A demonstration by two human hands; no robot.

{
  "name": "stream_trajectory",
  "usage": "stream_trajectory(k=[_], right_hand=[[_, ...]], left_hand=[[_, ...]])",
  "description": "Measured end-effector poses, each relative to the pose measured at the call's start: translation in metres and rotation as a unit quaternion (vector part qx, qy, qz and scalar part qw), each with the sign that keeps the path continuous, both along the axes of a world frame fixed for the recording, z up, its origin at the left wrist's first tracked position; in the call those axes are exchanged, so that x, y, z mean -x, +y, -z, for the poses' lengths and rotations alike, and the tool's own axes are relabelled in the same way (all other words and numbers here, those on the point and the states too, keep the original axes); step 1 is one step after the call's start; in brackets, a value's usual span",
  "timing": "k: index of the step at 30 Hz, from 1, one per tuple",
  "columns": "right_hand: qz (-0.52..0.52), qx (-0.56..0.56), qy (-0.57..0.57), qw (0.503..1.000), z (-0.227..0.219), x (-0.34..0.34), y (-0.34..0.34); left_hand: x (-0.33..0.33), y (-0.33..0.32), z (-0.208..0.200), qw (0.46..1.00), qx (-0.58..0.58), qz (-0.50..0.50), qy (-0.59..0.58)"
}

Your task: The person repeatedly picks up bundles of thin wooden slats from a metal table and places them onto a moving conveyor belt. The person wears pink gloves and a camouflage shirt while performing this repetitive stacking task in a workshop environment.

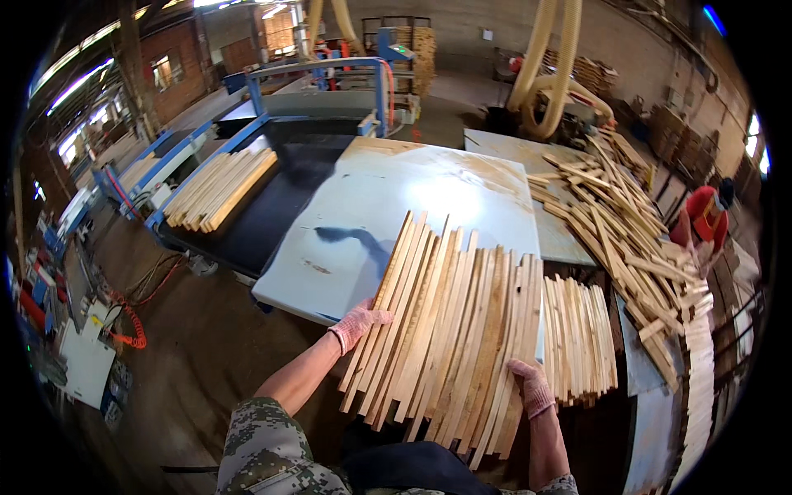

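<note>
A wide row of wooden strips (445,322) lies side by side between my hands, its far ends over a pale smooth tabletop (388,190) and its near ends jutting toward my body. My left hand (360,324), in a pinkish knit glove, presses on the row's left edge with the thumb over the outer strip. At the right edge my right hand (532,386), gloved alike, grips near the close end. The strips' ends are uneven. The undersides of both hands are hidden.
Right of the row stands another batch of strips (577,338). Farther right, a jumbled pile of wood pieces (610,214) covers a second table, with a person in red (701,219) beyond. At left, a bundle of strips (221,190) rests on a black conveyor belt (289,157) with a blue frame.
</note>
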State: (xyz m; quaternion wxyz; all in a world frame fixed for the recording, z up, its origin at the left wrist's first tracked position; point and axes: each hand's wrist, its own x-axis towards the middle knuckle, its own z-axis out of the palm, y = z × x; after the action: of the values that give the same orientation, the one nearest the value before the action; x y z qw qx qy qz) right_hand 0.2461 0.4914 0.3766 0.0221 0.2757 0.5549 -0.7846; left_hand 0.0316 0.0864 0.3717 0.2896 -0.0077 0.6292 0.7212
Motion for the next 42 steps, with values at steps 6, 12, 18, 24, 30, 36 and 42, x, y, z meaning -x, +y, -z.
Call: stream_trajectory(k=[6,12,18,24,30,36,42], right_hand=[[-0.047,0.036,0.02,0.998,-0.007,0.094,-0.06],[-0.008,0.038,0.039,0.998,-0.003,0.155,-0.088],[0.029,0.046,0.035,0.998,-0.003,0.244,-0.125],[0.006,0.035,0.057,0.998,0.004,0.348,-0.188],[-0.056,0.06,0.032,0.996,0.003,0.441,-0.292],[-0.097,0.072,0.042,0.992,0.0,0.509,-0.437],[-0.068,0.017,0.056,0.996,-0.01,0.558,-0.567]], left_hand=[[0.055,-0.067,0.012,0.997,0.028,-0.061,0.025],[0.13,-0.076,-0.011,0.993,0.1,-0.012,0.06],[0.258,-0.094,-0.046,0.822,0.522,0.16,0.164],[0.314,-0.134,-0.045,0.755,0.626,0.012,0.197],[0.358,-0.243,-0.042,0.702,0.68,-0.004,0.213],[0.401,-0.386,-0.016,0.681,0.693,0.021,0.234],[0.456,-0.505,-0.026,0.66,0.705,0.035,0.256]])
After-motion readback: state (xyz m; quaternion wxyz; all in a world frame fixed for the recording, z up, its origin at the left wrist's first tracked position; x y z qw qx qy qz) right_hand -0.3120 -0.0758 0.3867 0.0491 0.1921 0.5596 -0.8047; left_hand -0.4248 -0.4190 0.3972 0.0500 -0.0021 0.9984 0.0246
